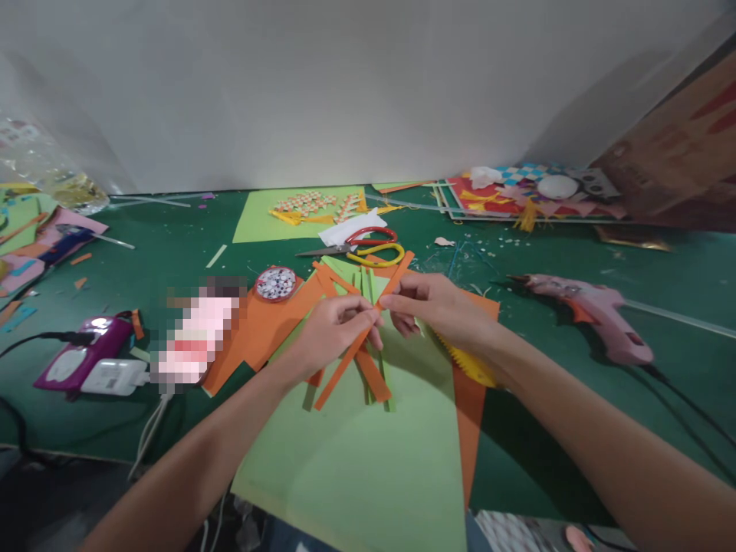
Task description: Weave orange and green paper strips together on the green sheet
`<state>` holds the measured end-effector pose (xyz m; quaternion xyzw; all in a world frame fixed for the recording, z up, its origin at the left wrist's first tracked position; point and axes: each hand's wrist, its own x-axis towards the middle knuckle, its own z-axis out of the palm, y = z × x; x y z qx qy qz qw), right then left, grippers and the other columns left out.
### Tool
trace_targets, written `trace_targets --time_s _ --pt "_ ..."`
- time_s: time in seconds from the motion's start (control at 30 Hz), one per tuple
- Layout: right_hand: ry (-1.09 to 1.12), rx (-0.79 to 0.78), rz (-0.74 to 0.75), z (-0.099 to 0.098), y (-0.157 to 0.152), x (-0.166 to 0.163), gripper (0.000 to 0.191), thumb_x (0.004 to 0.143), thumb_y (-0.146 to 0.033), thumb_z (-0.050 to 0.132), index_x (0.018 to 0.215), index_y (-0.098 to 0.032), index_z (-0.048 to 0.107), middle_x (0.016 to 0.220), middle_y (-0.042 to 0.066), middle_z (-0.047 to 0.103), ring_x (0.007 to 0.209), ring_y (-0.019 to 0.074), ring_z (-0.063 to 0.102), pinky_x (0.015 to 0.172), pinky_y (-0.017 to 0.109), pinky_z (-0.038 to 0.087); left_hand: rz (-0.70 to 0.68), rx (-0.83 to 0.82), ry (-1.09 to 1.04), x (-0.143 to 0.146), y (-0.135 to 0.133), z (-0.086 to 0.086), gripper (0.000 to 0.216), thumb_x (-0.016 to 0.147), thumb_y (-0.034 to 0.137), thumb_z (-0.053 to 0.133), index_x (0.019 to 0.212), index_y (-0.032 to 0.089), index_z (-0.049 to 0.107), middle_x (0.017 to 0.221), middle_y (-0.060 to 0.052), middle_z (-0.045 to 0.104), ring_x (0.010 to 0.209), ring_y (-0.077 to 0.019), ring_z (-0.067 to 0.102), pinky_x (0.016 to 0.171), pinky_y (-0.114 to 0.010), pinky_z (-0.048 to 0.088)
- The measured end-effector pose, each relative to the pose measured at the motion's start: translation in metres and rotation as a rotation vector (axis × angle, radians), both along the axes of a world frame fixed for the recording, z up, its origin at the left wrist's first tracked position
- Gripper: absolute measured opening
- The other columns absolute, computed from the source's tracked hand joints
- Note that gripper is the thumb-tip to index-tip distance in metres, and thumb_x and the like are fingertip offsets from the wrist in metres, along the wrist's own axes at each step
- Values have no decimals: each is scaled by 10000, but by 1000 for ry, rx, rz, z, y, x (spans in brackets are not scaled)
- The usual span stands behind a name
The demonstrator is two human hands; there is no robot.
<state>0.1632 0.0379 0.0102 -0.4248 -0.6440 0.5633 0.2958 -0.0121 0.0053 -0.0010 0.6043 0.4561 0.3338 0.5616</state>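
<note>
My left hand [336, 330] and my right hand [437, 307] meet over a light green paper sheet [368, 475]. Between their fingertips they pinch a narrow orange paper strip [339, 372], which slants from upper right to lower left. Beneath it, loose green strips [386, 379] and a wider orange strip [372, 374] lie crossed on the sheet. Just beyond the hands rest scissors [376, 254] with one red and one yellow handle loop. A yellow piece with a serrated edge [468, 364] is partly covered by my right forearm.
A pink glue gun [592, 310] lies at right with its cord. To the left are a small round container of beads [276, 284], a blurred phone [198, 337] and a purple power block [86, 353]. Woven paper pieces [310, 205] sit at the back; paper crafts [511, 195] are at back right.
</note>
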Motion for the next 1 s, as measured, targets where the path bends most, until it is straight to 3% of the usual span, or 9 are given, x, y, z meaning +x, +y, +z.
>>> trace_targets --time_s 0.27,0.4,0.6,0.87,1.0 --pt "95 32 -87 -10 10 6 397 687 -485 706 554 -184 485 417 -20 518 368 84 455 410 229 327 14 -1 -7 0 -2 2 188 839 279 515 714 158 586 604 -19 663 604 -118 597 616 -227 442" --pt "73 28 -39 -6 6 3 375 717 -486 676 581 -177 514 424 -28 509 381 78 450 422 224 331 27 -14 -43 1 -1 1 186 846 280 513 719 161 580 616 -11 662 616 -112 598 649 -228 451" --pt "-27 7 -14 0 -1 -1 412 686 -479 706 518 -176 483 416 -17 506 398 78 462 430 220 332 5 -8 -16 2 0 0 184 850 272 497 731 161 584 621 -14 658 604 -121 590 645 -247 443" --pt "111 35 -100 -9 11 7 400 677 -482 716 552 -182 483 420 -9 531 368 84 459 400 227 335 20 -36 -5 1 -1 0 190 846 285 497 724 166 582 626 -18 673 602 -113 597 618 -230 435" --pt "65 18 -50 -6 6 3 395 688 -488 702 554 -180 495 415 -25 501 384 85 468 418 226 345 21 -30 -6 1 -1 1 191 846 281 496 719 166 580 626 -18 673 596 -106 588 612 -223 432"
